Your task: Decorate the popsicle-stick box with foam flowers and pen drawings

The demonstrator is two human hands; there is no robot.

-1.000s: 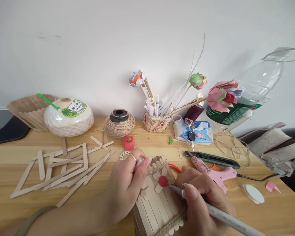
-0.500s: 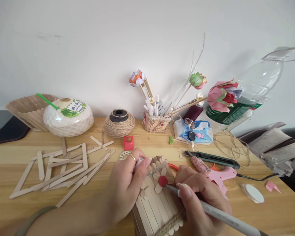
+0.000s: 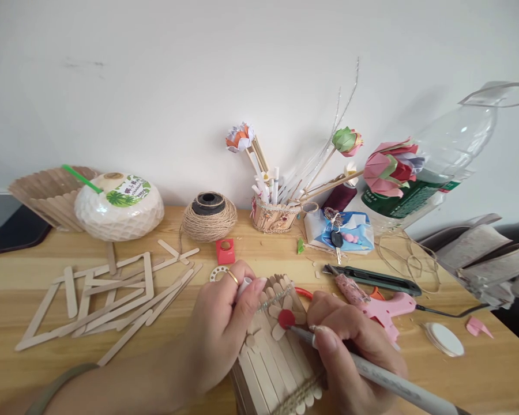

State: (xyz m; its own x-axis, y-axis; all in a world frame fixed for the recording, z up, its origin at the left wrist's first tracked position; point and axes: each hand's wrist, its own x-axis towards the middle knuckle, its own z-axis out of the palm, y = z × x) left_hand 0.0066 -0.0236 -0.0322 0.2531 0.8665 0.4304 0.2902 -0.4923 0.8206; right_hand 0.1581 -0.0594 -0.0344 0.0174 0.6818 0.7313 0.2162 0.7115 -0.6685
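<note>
A craft-stick box (image 3: 268, 369) with twine near its lower edge stands tilted between my hands. On its face is a stick flower with a red round centre (image 3: 286, 319). My left hand (image 3: 229, 323) is closed at the box's upper left, with a small white cap (image 3: 244, 285) pinched between thumb and forefinger. In my right hand (image 3: 354, 346) is a grey marker (image 3: 393, 380), gripped like a pen, its tip at the lower right edge of the red circle. A second, smaller flower shape lies partly under my left hand.
Loose craft sticks (image 3: 108, 305) lie left. Behind are a white coconut (image 3: 119, 213), a twine spool (image 3: 209, 222) and a flower-filled pot (image 3: 274, 216). On the right are a pink glue gun (image 3: 384, 311), a cutter (image 3: 380, 280) and a large bottle (image 3: 450, 150).
The marker tip has shifted very slightly left along the lower edge of the red circle. Both hands keep their holds, and the view has moved a little.
</note>
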